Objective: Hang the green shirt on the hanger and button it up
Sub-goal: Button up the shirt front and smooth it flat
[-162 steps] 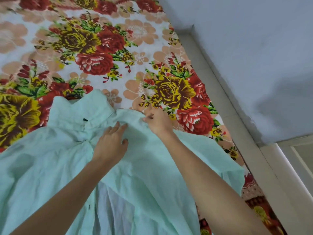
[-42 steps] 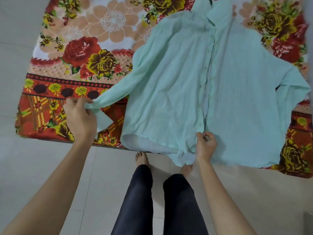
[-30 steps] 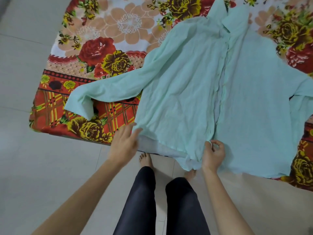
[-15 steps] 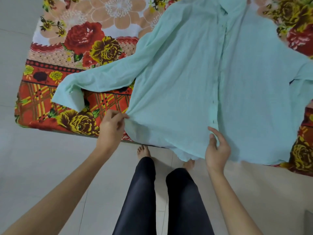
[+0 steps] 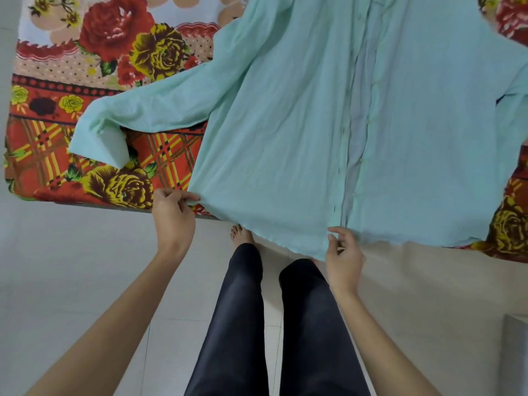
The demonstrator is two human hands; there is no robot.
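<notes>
The pale green shirt (image 5: 285, 124) lies front up on the flowered bed, its placket open along the lower part and its hem hanging over the bed's near edge. Its left sleeve stretches out toward the left with the cuff folded. My left hand (image 5: 173, 215) pinches the hem's left corner. At the bottom of the placket, my right hand (image 5: 343, 255) has its fingers at the hem's edge, thumb and fingers loosely curled on the cloth. No hanger is visible.
The bed's floral sheet (image 5: 94, 81) in red, yellow and peach fills the top left. My legs in dark trousers (image 5: 243, 324) and bare feet stand on pale floor tiles (image 5: 71, 267) right against the bed's edge.
The left hand let go of the sleeve cuff and took the hem's left corner. The hem has been pulled toward me, flattening the left front panel. The right hand stays at the placket's bottom.
</notes>
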